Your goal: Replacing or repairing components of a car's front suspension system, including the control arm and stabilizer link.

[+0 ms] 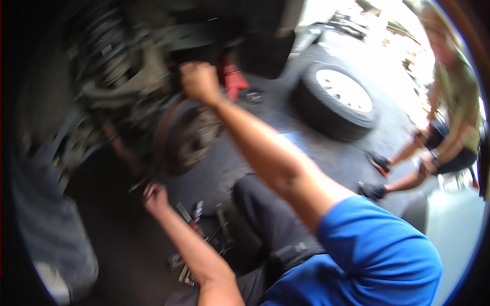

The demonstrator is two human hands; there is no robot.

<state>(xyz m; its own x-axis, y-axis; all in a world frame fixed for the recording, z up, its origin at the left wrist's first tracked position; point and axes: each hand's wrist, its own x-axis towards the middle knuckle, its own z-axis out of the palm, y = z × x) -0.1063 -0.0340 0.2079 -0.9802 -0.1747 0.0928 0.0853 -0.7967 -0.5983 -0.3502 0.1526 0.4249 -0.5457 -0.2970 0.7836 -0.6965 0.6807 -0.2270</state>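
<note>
Head view: brake disc (pixel 188 136) at outer edge of suspension (pixel 138 84); we judge it heavy, stiff, best held by its rim. Right hand (pixel 200 81) curled above, left hand (pixel 155 197) curled below; whether either grips anything, we cannot tell.

The grey floor (pixel 342 158) carries a white-rimmed wheel (pixel 334 104) lying flat, a red stand (pixel 234 79) and scattered metal tools (pixel 198 210).
</note>
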